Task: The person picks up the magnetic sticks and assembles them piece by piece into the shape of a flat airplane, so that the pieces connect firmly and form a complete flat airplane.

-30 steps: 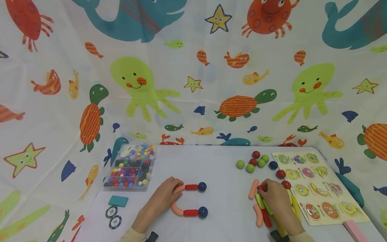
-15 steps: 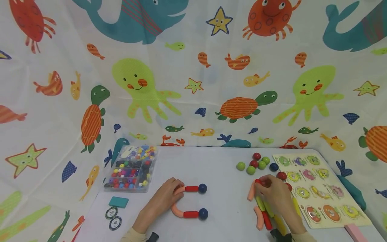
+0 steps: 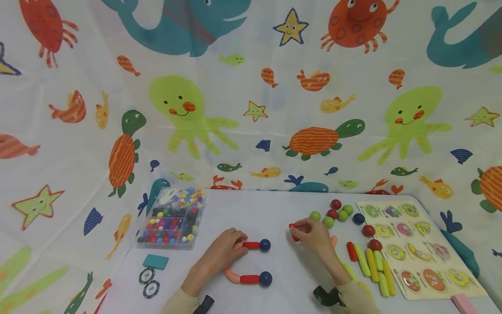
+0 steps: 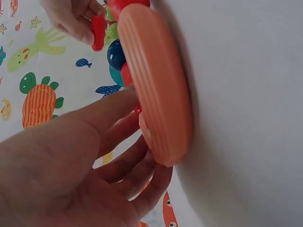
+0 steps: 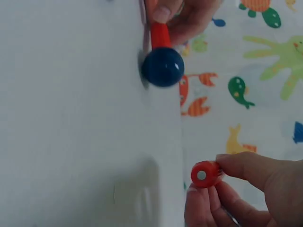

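A U-shaped chain lies on the white table point(image 3: 274, 213): an orange curved piece point(image 3: 231, 275) point(image 4: 156, 85), two red sticks point(image 3: 251, 245) and two dark blue balls point(image 3: 265, 245) point(image 5: 163, 66). My left hand point(image 3: 235, 240) grips the orange curve at its bend, thumb and fingers on either side of it point(image 4: 118, 137). To its right, just above the table, my right hand point(image 3: 303, 231) pinches a short red stick point(image 3: 294, 232) point(image 5: 206, 174) by one end. That stick points left toward the chain's upper ball, with a gap between them.
Green, red and blue balls point(image 3: 337, 211) and a row of yellow-green and red sticks point(image 3: 370, 264) lie right of my right hand. A wooden peg puzzle point(image 3: 412, 244) fills the right edge. A clear bead box point(image 3: 170, 218), a teal card point(image 3: 155, 261) and two poker chips point(image 3: 149, 281) sit left.
My right hand has left the pile of sticks and moved left toward the chain, carrying the short red stick. The left hand has stayed on the orange curve.
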Tool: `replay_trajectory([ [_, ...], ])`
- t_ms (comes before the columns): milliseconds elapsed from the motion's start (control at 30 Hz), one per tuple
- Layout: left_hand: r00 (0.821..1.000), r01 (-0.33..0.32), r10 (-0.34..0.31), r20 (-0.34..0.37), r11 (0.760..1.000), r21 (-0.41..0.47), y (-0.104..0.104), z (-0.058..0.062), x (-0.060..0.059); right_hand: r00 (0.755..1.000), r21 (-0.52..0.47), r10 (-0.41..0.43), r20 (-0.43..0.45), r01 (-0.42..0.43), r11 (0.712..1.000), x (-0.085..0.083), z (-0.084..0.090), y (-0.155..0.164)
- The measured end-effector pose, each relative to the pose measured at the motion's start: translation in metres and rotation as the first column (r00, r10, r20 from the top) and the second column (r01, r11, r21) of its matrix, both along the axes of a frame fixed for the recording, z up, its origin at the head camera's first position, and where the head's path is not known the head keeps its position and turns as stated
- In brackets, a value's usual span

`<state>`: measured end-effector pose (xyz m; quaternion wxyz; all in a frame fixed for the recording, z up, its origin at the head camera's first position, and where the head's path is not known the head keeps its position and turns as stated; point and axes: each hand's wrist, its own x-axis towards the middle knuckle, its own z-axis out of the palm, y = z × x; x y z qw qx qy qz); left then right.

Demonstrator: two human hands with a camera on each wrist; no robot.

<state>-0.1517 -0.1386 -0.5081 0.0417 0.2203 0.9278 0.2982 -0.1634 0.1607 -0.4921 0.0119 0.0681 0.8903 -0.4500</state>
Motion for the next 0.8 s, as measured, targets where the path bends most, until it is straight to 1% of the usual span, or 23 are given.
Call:
replay_trajectory([
  [200, 0.999, 0.037, -0.037, -0.026, 0.999, 0.014, 0.006, -0.002, -0.001, 1.000, -0.064, -0.007, 0.011, 0.008, 0.998, -0.014, -0.011, -0.032],
  [333, 0.999, 0.040, -0.040, -0.037, 0.999, 0.007, 0.009, -0.004, -0.002, 1.000, -0.107, 0.000, 0.006, 0.000, 0.994, -0.019, -0.017, -0.051],
  [500, 0.998, 0.035, -0.035, -0.043, 0.999, 0.001, 0.009, -0.005, -0.003, 1.000, -0.137, -0.007, 0.003, 0.008, 0.991, -0.019, -0.020, -0.065],
  [800, 0.998, 0.047, -0.047, -0.035, 0.999, 0.000, 0.007, -0.003, -0.002, 1.000, -0.129, 0.000, 0.007, 0.001, 0.992, -0.013, -0.027, -0.074],
])
